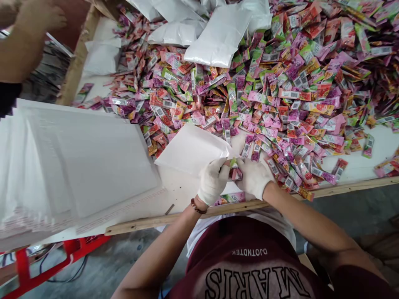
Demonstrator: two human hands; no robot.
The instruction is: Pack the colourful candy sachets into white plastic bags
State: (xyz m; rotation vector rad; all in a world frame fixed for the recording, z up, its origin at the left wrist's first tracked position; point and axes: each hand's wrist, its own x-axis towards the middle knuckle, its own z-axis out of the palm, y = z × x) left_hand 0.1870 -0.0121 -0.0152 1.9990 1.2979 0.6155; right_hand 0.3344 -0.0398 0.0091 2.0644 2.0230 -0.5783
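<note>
In a white knit glove, my left hand (213,180) has its fingers closed at the mouth of a flat white mailing bag (193,149), which lies slanting on the table. My right hand (254,177), also gloved, is closed around a small bunch of stick sachets (236,172) at the same opening. The sachets show between the two hands, partly hidden by the fingers. Just below, near the table edge, lies a pink and purple sachet (230,198). Loose colourful sachets (280,153) spread beside and beyond my right hand.
A stack of white mailing bags (102,158) lies at left. Filled white bags (218,33) rest on the sachet heap at the back; another filled bag (101,56) is farther left. A wooden rim (174,216) borders the table. Another person's hand (37,20) is at upper left.
</note>
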